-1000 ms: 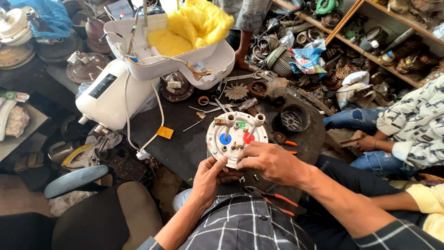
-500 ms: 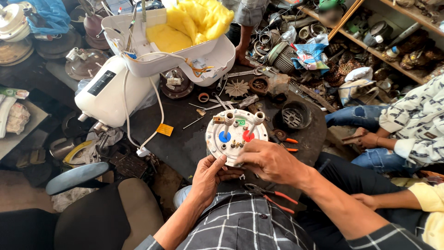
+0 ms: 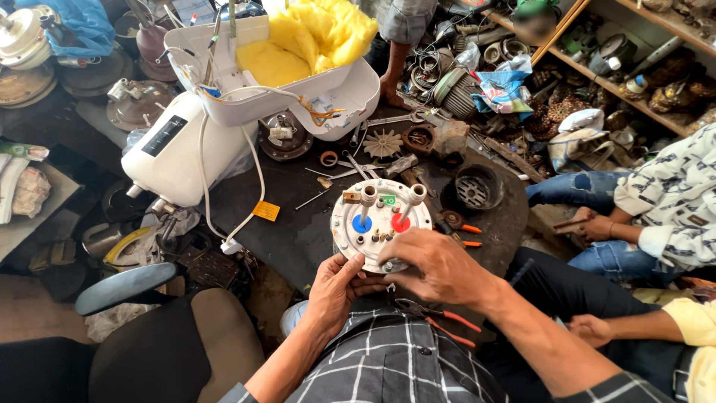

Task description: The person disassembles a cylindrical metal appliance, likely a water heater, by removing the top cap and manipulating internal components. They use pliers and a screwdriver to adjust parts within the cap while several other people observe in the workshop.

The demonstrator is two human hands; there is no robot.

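Bright even daylight, soft shadows, sharp focus; wide-angle bending at edges

The left hand (image 3: 337, 287) curls upward, fingers bent in a grip. The right hand (image 3: 436, 265) lies palm-down beside it, fingers curled.

Cluttered shelves (image 3: 634, 67), dark worktable (image 3: 298, 231)

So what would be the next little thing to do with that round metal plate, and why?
Probably turn the fastener at the near edge of the round plate. The left hand grips the plate from below and steadies it, while the right hand has its fingertips pinched at that edge beside the small terminals. The pliers lie unused on the lap, so finger work seems likeliest.
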